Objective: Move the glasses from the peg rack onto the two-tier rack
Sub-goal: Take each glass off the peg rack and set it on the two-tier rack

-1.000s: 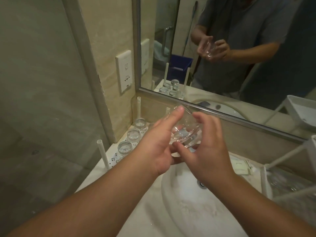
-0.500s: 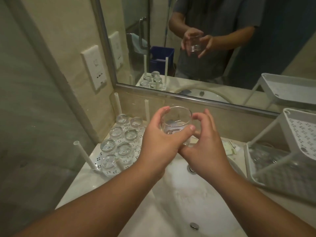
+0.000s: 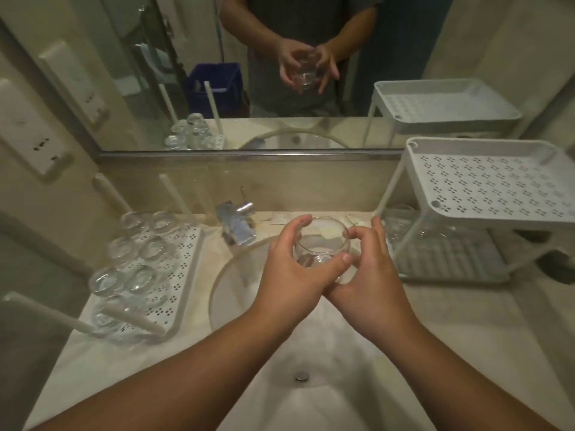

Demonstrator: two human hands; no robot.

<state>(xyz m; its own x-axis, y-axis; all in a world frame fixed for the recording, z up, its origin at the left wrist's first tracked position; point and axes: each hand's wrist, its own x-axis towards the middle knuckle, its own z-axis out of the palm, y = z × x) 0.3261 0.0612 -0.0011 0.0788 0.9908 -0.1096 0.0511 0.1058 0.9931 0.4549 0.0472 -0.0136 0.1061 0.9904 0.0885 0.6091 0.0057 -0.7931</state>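
Left hand (image 3: 292, 269) and right hand (image 3: 367, 269), forearms converging from 7 and 5 o'clock, are cupping a clear round glass tumbler (image 3: 322, 247) upright, fingers curled around its sides, above the white oval basin (image 3: 311, 362), between the white perforated peg rack (image 3: 174, 275) at 9 o'clock and the white perforated two-tier rack (image 3: 485, 188) at 3 o'clock.

Sink (image 3: 311, 353) sits centre of the counter (image 3: 466, 321), tap (image 3: 238, 223) behind it on its left side, mirror (image 3: 124, 73) on the wall behind. Peg rack (image 3: 183, 275) is left of the sink, several glasses (image 3: 140, 278) on it. Two-tier rack (image 3: 485, 194) is right of the sink, a few glasses on its lower tier. Left hand (image 3: 292, 275) and right hand (image 3: 370, 275) hold one glass (image 3: 322, 244) between them over the sink's back edge.
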